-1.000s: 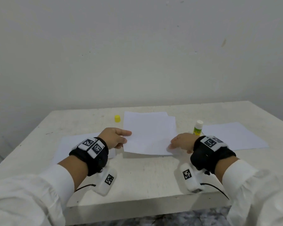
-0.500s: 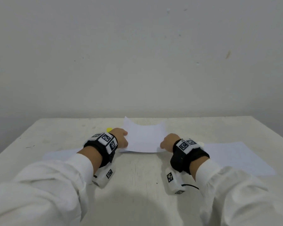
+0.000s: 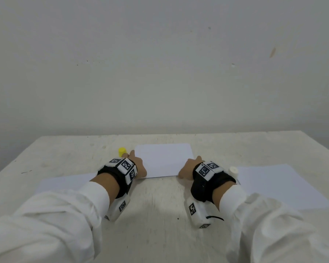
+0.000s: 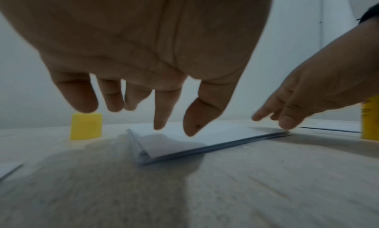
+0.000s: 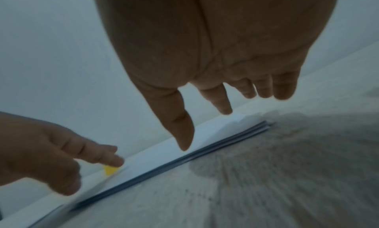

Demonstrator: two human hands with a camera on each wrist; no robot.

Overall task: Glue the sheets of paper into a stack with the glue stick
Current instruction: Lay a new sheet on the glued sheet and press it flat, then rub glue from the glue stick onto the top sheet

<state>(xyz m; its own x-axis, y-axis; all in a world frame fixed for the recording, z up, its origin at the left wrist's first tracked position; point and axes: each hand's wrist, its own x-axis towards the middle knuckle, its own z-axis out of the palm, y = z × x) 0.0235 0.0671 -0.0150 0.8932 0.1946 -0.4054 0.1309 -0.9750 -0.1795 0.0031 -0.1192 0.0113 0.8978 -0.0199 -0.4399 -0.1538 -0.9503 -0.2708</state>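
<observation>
A stack of white paper sheets point(image 3: 163, 160) lies flat in the middle of the table. My left hand point(image 3: 138, 165) is at its near left corner, with straight fingers; index and thumb point down onto the stack point(image 4: 205, 139). At the near right corner is my right hand point(image 3: 187, 168), thumb and index reaching down to the stack's edge point(image 5: 164, 158). Neither hand grips anything. The uncapped glue stick point(image 3: 233, 170) stands just behind my right wrist, mostly hidden. Its yellow cap point(image 3: 122, 151) stands beyond my left hand.
One loose sheet point(image 3: 279, 185) lies to the right of the glue stick and another point(image 3: 65, 182) lies on the left under my left forearm. The table's back edge point(image 3: 169, 135) meets a plain wall.
The top sheet, skewed and then bowed upward in both hands, now lies flat and squared on the stack. Both hands have let it go and rest at the near corners. The head view tilted up.
</observation>
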